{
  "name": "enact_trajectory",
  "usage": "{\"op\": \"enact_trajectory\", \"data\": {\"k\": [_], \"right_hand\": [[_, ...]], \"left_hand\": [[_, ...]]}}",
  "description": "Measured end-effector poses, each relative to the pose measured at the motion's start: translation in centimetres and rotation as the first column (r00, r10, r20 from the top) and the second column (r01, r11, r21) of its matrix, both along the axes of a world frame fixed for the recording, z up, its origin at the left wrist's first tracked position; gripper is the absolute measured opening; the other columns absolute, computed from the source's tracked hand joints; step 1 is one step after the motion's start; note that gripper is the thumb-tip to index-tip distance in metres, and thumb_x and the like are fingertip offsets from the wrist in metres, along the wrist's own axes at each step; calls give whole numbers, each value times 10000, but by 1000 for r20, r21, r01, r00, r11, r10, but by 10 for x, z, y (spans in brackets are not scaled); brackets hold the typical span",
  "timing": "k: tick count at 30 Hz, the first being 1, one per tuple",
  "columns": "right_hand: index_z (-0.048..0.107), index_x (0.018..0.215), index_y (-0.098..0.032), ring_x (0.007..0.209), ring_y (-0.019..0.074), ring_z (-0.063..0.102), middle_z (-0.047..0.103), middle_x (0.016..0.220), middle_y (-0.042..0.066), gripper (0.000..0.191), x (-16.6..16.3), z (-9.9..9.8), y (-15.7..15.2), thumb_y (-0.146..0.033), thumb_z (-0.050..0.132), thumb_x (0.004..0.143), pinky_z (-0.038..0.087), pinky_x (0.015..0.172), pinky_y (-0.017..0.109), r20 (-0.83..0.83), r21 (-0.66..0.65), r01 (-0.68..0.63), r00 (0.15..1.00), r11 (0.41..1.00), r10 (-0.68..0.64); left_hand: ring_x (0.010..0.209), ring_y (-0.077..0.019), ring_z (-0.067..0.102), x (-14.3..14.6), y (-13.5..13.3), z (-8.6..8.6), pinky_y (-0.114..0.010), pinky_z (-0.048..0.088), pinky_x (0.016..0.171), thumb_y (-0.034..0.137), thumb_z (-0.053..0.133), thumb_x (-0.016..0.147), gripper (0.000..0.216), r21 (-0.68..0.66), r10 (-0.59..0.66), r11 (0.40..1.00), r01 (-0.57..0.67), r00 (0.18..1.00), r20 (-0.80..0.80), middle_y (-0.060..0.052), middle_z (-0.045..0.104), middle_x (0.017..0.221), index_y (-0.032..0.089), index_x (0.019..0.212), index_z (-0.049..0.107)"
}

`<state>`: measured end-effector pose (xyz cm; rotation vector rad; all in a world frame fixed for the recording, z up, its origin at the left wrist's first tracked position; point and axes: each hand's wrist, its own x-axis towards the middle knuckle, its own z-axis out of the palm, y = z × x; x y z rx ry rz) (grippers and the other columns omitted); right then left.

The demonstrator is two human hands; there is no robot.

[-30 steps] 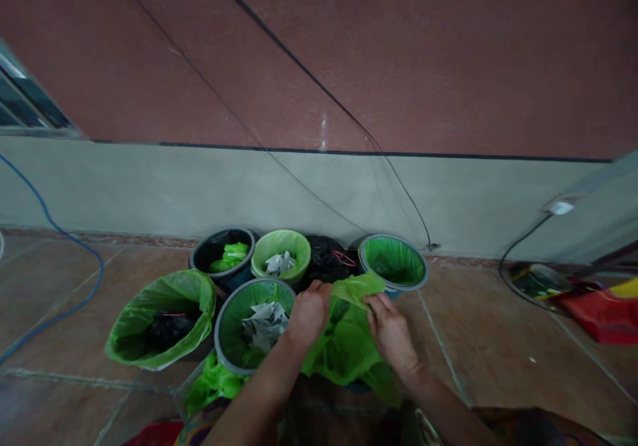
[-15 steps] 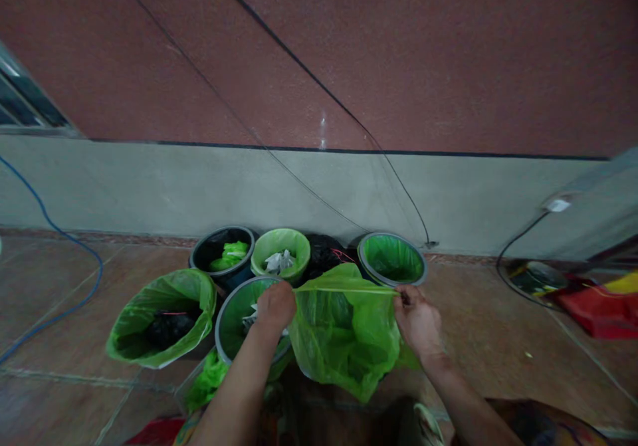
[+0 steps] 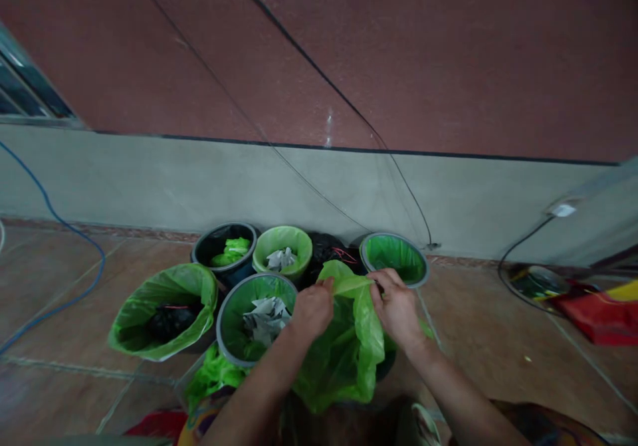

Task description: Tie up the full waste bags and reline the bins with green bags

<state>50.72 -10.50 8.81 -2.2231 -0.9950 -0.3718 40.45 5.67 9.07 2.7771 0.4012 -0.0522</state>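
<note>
Both hands pinch the top edge of a thin green plastic bag (image 3: 343, 353) that hangs in front of me. My left hand (image 3: 312, 310) grips its left part and my right hand (image 3: 396, 306) grips its right part, close together. The bag droops over a dark bin that it mostly hides. Just left of my left hand stands a grey-rimmed bin (image 3: 229, 300) lined in green, with crumpled grey paper (image 3: 264, 320) inside.
More bins stand by the wall: a green-lined one with a black bag (image 3: 164, 310), a black bin (image 3: 224, 253), a light green bin (image 3: 282, 253), a grey-rimmed green-lined bin (image 3: 396, 260). A black bag (image 3: 326, 250) lies between them. Blue cable (image 3: 60, 226) left, red cloth (image 3: 598, 306) right.
Half a second ago my hands held the bag's edge stretched wide apart. They have now come together, and the bag's top is bunched between them.
</note>
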Motion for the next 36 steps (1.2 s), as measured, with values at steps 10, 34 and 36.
{"op": "enact_trajectory", "data": {"k": [10, 34, 36], "right_hand": [[642, 879, -183, 682, 145, 571, 651, 899, 46, 163, 15, -38, -31, -182, 481, 852, 350, 589, 267, 100, -308, 331, 944, 892, -316], [651, 1107, -181, 984, 256, 657, 714, 1046, 99, 373, -56, -106, -35, -325, 581, 771, 520, 884, 390, -373, -123, 38, 924, 992, -82], [673, 1032, -187, 900, 244, 681, 734, 950, 86, 305, -57, -116, -37, -317, 526, 799, 531, 809, 353, -404, -182, 79, 903, 980, -148]], "left_hand": [[960, -247, 704, -9, 22, 11, -345, 538, 845, 154, 344, 937, 339, 91, 169, 982, -165, 985, -43, -140, 732, 985, 107, 1161, 594], [1063, -244, 670, -8, 50, 8, -312, 490, 909, 271, 299, 961, 399, 75, 301, 953, -294, 947, -113, -156, 721, 1060, 121, 1041, 660], [1068, -244, 668, -9, 51, 6, -315, 490, 914, 260, 301, 959, 396, 97, 286, 956, -277, 952, -106, -159, 720, 1058, 119, 1054, 659]]}}
